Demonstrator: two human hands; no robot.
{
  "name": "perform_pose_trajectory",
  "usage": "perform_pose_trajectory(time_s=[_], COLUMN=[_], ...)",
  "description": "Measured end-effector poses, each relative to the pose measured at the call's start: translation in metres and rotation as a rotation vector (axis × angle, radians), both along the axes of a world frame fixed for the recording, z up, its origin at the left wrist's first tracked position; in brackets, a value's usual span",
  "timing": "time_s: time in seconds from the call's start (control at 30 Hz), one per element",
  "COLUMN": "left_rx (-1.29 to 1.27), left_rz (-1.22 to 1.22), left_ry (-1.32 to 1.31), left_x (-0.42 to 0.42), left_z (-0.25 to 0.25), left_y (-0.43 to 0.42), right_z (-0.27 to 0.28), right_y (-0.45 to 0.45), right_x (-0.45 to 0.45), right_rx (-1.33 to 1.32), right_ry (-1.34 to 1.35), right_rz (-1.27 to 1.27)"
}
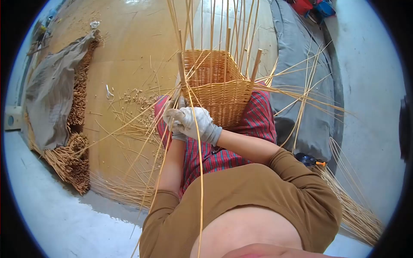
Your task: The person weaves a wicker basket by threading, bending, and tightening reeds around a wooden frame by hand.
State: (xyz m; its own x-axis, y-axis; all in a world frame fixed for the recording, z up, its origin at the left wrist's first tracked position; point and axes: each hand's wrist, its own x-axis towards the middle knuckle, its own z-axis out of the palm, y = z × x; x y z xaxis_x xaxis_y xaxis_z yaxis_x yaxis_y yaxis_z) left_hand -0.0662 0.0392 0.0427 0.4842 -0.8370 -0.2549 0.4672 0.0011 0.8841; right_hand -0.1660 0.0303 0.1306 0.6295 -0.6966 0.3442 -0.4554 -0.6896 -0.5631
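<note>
A partly woven wicker basket (219,101) rests on my lap, tilted, with long upright canes (212,38) and thick corner stakes (181,69) rising from it. My right hand (195,122), in a whitish glove, reaches across to the basket's near left corner, its fingers closed around thin canes. My left hand (175,112), also gloved, is closed on canes at the same corner and lies partly behind the right one. One long cane (200,172) hangs from the corner down past my chest. Which strand each hand grips is hard to make out.
Bundled sticks (77,99) lie under a grey cloth (56,92) at left. Cut scraps (133,103) litter the board (116,73). Loose canes (309,94) stick out to the right over grey fabric (297,51). A blue-and-orange tool (310,160) and a cane bundle (352,210) lie at lower right.
</note>
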Motion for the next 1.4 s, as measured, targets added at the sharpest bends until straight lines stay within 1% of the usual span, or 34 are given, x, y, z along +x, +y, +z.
perform_pose_trajectory(time_s=[0.03,0.1,0.13,0.17,0.2,0.23,0.3,0.33,0.37,0.4,0.43,0.5,0.57,0.63,0.67,0.7,0.77,0.8,0.83,0.87,0.9,0.93,1.0,1.07,1.1,1.13,1.17,1.2,1.23,1.27,1.3,1.33,1.37,1.4], left_rx=[-0.058,-0.171,-0.228,-0.285,-0.152,-0.032,-0.042,-0.042,-0.106,-0.175,-0.184,-0.182,-0.192,-0.15,-0.203,-0.207,-0.366,-0.195,-0.187,-0.142,-0.098,-0.115,-0.151,-0.253,-0.249,-0.275,-0.299,-0.218,0.02,-0.308,-0.631,-0.378,-0.301,-0.302], left_rz=[-0.056,-0.18,-0.241,-0.302,-0.346,-0.603,-0.707,-0.716,-0.816,-0.915,-0.921,-1.056,-0.973,-0.752,-0.632,-0.627,-0.336,-0.362,-0.361,-0.306,-0.25,-0.223,-0.186,-0.141,-0.148,-0.004,0.137,0.138,0.211,0.183,0.158,-0.013,-0.037,-0.127], left_ry=[0.121,0.364,0.485,0.606,0.066,-0.415,-0.266,-0.264,-0.161,-0.056,-0.046,-0.173,-0.154,-0.477,-0.578,-0.58,-0.869,-0.543,-0.546,-0.539,-0.529,-0.423,-0.399,-0.376,-0.377,-0.335,-0.297,-0.215,-0.187,-0.239,-0.281,-0.887,-0.726,-0.968], left_x=[0.007,0.025,0.037,0.05,0.07,0.08,0.085,0.086,0.085,0.083,0.082,0.083,0.072,0.06,0.048,0.04,0.028,0.02,0.017,0.014,0.011,0.009,0.004,0.0,-0.005,-0.015,-0.023,-0.03,-0.037,-0.044,-0.051,-0.069,-0.084,-0.08], left_z=[-0.003,-0.01,-0.018,-0.025,-0.074,-0.004,0.023,0.024,0.025,0.025,0.024,0.022,-0.006,-0.019,-0.002,-0.008,-0.025,-0.021,-0.024,-0.032,-0.032,-0.033,-0.026,-0.021,-0.017,-0.01,-0.002,-0.007,-0.016,-0.037,-0.053,0.018,0.053,0.044], left_y=[-0.001,-0.003,-0.004,-0.005,-0.016,-0.025,-0.05,-0.063,-0.075,-0.086,-0.093,-0.101,-0.094,-0.082,-0.075,-0.077,-0.076,-0.069,-0.067,-0.072,-0.075,-0.074,-0.07,-0.07,-0.067,-0.065,-0.06,-0.048,-0.036,-0.033,-0.031,-0.019,-0.033,-0.059], right_z=[-0.003,-0.006,-0.008,-0.009,-0.01,-0.011,-0.005,-0.002,0.0,0.004,0.007,0.01,-0.025,-0.038,-0.052,-0.06,-0.009,0.006,0.016,0.025,0.032,0.035,-0.005,-0.071,-0.064,-0.056,-0.055,-0.059,-0.062,-0.075,-0.072,-0.074,-0.076,-0.067], right_y=[-0.001,0.0,0.003,0.007,0.012,0.017,0.02,0.019,0.018,0.019,0.016,0.013,-0.008,-0.047,-0.06,-0.077,-0.106,-0.121,-0.133,-0.139,-0.145,-0.147,-0.131,-0.09,-0.069,-0.056,-0.058,-0.064,-0.07,-0.073,-0.072,-0.064,-0.055,-0.053], right_x=[0.002,0.005,0.004,0.003,0.002,-0.001,-0.013,-0.021,-0.029,-0.038,-0.051,-0.074,-0.09,-0.112,-0.106,-0.093,-0.056,-0.035,-0.018,-0.007,0.001,0.002,-0.06,-0.107,-0.116,-0.127,-0.141,-0.157,-0.169,-0.178,-0.18,-0.176,-0.171,-0.163], right_rx=[-0.001,-0.081,-0.083,-0.105,-0.126,-0.145,-0.081,-0.05,-0.021,-0.001,-0.005,0.171,0.8,0.793,0.72,0.641,0.089,-0.035,-0.157,-0.155,-0.058,0.043,0.217,0.393,0.565,0.735,0.737,0.802,0.853,0.977,0.956,0.912,0.877,0.906], right_ry=[-0.002,-0.276,-0.277,-0.185,-0.092,0.001,0.011,-0.081,-0.17,-0.096,-0.084,-0.261,-1.112,-0.709,-0.766,-0.817,-0.6,-0.326,-0.051,-0.055,-0.339,-0.616,-0.947,-0.888,-0.863,-0.834,-0.843,-0.819,-0.797,-0.836,-0.848,-0.892,-0.928,-0.93], right_rz=[0.001,-0.028,-0.032,-0.033,-0.036,-0.039,0.019,0.031,0.04,0.001,-0.007,-0.032,-0.227,-0.677,-0.67,-0.654,-0.325,-0.363,-0.393,-0.39,-0.396,-0.396,-0.163,-0.439,-0.497,-0.551,-0.559,-0.545,-0.53,-0.6,-0.608,-0.58,-0.556,-0.645])
